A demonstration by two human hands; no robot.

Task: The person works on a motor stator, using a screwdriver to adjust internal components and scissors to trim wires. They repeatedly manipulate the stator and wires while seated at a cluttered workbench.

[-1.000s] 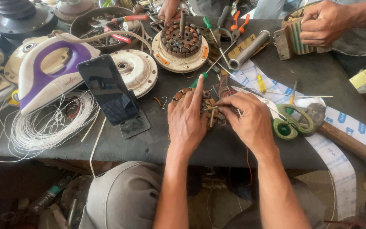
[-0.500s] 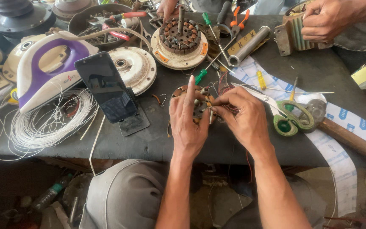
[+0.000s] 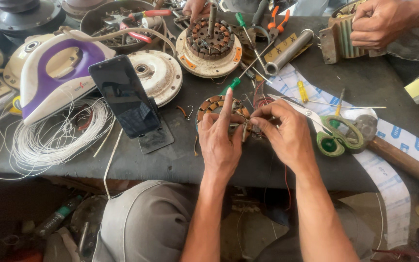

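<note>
Between the two sets of fingers, near the front edge of the dark tabletop (image 3: 364,82), sits a small wound stator (image 3: 217,107) with copper coils around a ring. Left hand (image 3: 220,140) rests on it, index finger stretched forward over the coils, the other fingers curled down and pressing the ring; whether they grip anything beyond the ring I cannot tell. Right hand (image 3: 287,133) has thumb and forefinger pinched shut on a thin wire or lead at the ring's right side. Just right of that hand lie green-handled scissors (image 3: 333,133) and a hammer (image 3: 389,145); ahead of the fingers, a green screwdriver (image 3: 246,73) and a larger stator on a plate (image 3: 210,44). Left of the left hand stands a dark phone on a stand (image 3: 124,99), then a loose white wire coil (image 3: 59,133) and a purple and white iron (image 3: 54,77). Another person's hand (image 3: 377,24) holds a laminated core far right. Risks, as judged: a hard pull could snap the fine lead or scrape its enamel; the stator, close to the edge, could slide off; red wires (image 3: 263,99) beside it could snag the fingers.
</note>
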